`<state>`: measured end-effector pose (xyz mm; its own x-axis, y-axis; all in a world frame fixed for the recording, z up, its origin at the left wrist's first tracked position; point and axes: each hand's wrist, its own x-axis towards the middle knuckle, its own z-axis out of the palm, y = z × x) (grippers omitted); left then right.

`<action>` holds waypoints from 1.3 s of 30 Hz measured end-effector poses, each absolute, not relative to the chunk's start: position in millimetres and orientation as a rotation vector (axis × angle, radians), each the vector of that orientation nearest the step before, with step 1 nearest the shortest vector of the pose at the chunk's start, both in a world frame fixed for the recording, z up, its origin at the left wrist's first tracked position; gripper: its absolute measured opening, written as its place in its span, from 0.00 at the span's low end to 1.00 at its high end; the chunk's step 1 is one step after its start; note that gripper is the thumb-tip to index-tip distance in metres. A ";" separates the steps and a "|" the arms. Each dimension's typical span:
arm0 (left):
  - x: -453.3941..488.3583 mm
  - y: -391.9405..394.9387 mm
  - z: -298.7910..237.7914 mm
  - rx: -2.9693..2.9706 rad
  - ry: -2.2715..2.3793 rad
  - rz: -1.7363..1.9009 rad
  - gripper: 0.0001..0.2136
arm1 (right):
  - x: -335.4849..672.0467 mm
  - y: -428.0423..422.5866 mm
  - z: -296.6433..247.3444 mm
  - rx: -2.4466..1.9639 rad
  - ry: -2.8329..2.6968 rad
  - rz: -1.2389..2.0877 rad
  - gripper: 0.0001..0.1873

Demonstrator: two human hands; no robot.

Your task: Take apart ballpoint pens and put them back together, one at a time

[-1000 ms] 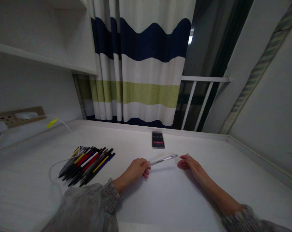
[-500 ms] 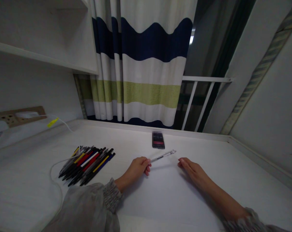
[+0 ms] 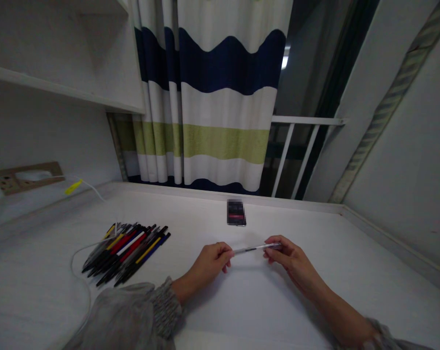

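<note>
Pen (image 3: 254,249) held between both hands (image 3: 212,260), heaped pens (image 3: 128,253) at left

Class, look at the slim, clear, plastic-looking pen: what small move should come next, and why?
Perhaps the bare right hand should tighten gently on the slim, clear pen: it holds one end, the bare left hand pinches the other, and the middle spans the gap.

From where I stand: left sleeve (image 3: 119,316) grey, loose, thin-looking, narrowing into a tightly gathered left cuff (image 3: 167,306) — crinkled, ruffled at its edge. Behind that cuff, soft ballooning folds; beyond it, left hand (image 3: 209,266) bare. Opposite the cuff, right sleeve (image 3: 383,336) — grey too, partly visible.
</note>
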<state>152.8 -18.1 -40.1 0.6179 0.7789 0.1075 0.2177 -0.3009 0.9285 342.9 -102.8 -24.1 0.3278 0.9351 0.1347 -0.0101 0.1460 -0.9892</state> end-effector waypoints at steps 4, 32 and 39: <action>152.8 -17.6 -40.2 1.784 0.805 0.690 0.07 | 349.4 -97.2 -33.5 -1.328 -0.971 0.962 0.21; 148.4 -4.1 -41.3 1.635 0.859 0.964 0.05 | 367.0 -94.1 -40.8 -1.429 -0.971 0.927 0.13; 144.4 4.2 -46.0 1.625 0.926 1.054 0.07 | 372.9 -95.5 -34.4 -1.593 -1.062 0.442 0.10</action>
